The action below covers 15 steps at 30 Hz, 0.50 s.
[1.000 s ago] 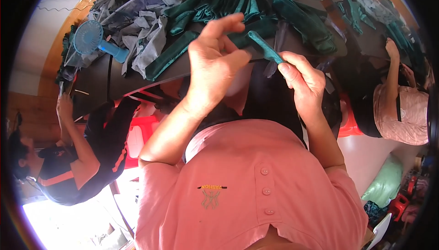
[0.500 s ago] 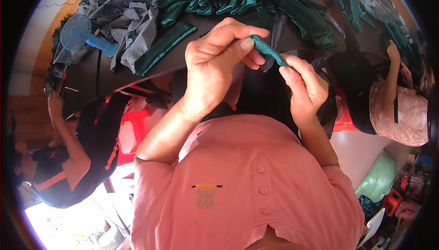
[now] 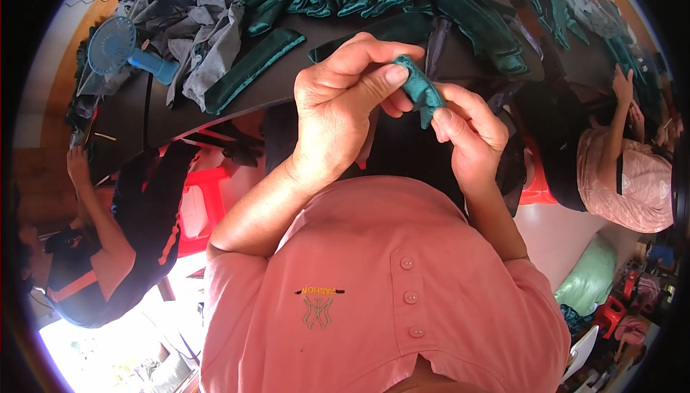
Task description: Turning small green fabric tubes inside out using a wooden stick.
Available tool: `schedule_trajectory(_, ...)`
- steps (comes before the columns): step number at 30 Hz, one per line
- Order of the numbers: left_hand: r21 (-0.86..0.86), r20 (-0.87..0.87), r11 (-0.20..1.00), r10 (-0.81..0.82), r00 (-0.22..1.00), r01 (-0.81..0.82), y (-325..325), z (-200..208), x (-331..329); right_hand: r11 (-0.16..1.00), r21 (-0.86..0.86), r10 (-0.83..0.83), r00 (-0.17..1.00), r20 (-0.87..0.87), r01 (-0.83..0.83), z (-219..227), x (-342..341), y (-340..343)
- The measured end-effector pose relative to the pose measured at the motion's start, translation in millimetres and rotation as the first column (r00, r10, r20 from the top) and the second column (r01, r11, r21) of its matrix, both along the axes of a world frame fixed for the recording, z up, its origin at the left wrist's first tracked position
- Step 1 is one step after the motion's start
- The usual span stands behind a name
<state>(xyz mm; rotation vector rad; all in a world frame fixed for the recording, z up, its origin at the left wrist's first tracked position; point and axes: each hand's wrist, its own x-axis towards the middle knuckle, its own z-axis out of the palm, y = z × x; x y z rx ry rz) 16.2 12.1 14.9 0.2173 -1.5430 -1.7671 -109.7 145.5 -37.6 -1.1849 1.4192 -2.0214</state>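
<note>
Since the green fabric (image 3: 420, 92) between them looks light and limp, left hand (image 3: 334, 105) and right hand (image 3: 476, 128) aptly pinch opposite ends.

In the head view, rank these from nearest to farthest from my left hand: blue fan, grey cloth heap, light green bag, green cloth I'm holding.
From your left hand:
1. Green cloth: touching, just to its right.
2. Grey cloth heap: left, on the table.
3. Blue fan: farther left.
4. Light green bag: lower right.
</note>
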Motion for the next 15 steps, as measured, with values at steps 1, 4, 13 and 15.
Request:
schedule_trajectory(1,0.0,-0.001,1.0,0.001,1.0,-0.001,-0.4,0.2,0.3,0.999,0.024,-0.041,0.997,-0.058,0.043,1.1,0.3,-0.3)
schedule_trajectory(4,-0.054,0.021,0.998,0.035,0.999,-0.034,-1.7,2.4,2.4,0.998,0.0,-0.054,0.975,-0.217,0.055,-0.7,-4.5,0.0)
schedule_trajectory(13,0.053,0.067,0.998,0.015,0.998,-0.019,2.6,19.6,4.0,0.994,-0.088,-0.086,0.923,-0.375,0.057,0.2,-11.0,-0.9)
schedule_trajectory(15,-0.078,0.026,0.997,0.001,1.0,0.001,-1.9,13.7,3.0,0.994,-0.1,-0.081,0.933,-0.351,0.048,-1.9,-10.9,-0.8)
